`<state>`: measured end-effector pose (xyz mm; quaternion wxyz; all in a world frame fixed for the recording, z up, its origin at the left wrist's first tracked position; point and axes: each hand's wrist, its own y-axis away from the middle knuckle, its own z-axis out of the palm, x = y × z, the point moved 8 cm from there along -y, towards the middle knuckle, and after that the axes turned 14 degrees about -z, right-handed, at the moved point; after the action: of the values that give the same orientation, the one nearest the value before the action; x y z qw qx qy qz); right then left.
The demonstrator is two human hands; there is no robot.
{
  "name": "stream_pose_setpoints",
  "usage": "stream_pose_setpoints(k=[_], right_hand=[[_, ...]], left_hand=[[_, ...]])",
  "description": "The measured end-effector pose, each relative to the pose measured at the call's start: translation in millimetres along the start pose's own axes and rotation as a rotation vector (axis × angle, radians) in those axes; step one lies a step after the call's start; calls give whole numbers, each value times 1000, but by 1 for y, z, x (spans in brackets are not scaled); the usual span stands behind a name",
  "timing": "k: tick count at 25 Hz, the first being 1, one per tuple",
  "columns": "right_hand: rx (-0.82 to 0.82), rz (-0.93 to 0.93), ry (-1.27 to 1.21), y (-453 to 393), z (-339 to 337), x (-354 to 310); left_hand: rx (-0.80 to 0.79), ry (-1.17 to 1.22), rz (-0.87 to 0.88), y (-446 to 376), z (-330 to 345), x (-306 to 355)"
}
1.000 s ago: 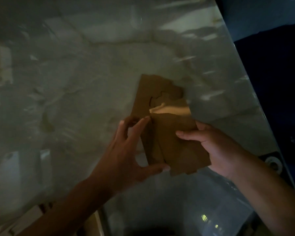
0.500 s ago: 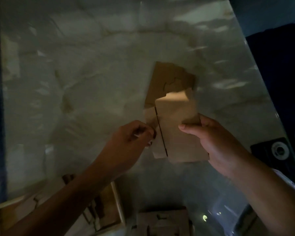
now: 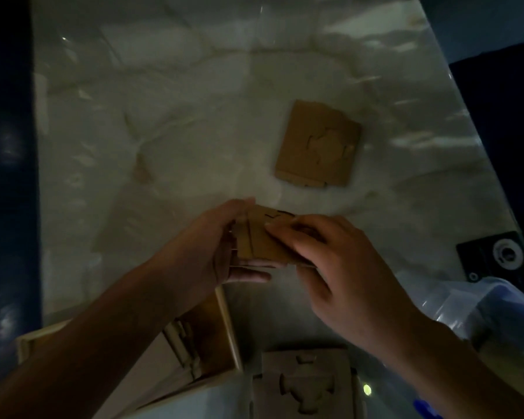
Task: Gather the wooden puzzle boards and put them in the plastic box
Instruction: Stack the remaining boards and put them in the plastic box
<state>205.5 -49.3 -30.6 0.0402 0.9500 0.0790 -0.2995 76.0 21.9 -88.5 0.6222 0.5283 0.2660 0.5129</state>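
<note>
1. Dim marble tabletop [image 3: 194,131] fills the view.
2. Left hand [image 3: 200,246] cups a small stack of puzzle boards [image 3: 260,237] from the left, thumb under it.
3. Right hand [image 3: 330,258] pinches the same stack from the right.
4. Another puzzle board [image 3: 318,143] lies flat beyond them.
5. Clear plastic box [image 3: 466,309] sits at the right edge.
6. Wooden tray [image 3: 206,337] lies near the bottom edge.

We see one puzzle board [image 3: 318,144] on the marble table [image 3: 164,116], beyond both hands. Our plastic box [image 3: 478,309] sits right
</note>
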Motion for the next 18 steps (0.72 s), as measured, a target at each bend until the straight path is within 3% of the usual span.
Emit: stream_pose_setpoints(k=[6, 8, 10, 12, 14, 16, 18], right_hand=[[-97, -52, 107, 10, 17, -7], [-27, 15, 39, 12, 11, -1], [157, 184, -33, 16, -4, 18], [313, 417, -212, 25, -10, 47], [344, 664, -580, 34, 4, 70], [315, 778, -849, 35, 21, 76], [329, 791, -937, 34, 29, 75]], left_hand=[[93, 26, 8, 3, -10, -11], [99, 10, 26, 3, -13, -13], [94, -2, 25, 4, -13, -14], [89, 2, 3, 3, -15, -19], [68, 10, -22, 2, -15, -23], [45, 2, -35, 0, -15, -26], [37, -14, -32, 0, -17, -28]])
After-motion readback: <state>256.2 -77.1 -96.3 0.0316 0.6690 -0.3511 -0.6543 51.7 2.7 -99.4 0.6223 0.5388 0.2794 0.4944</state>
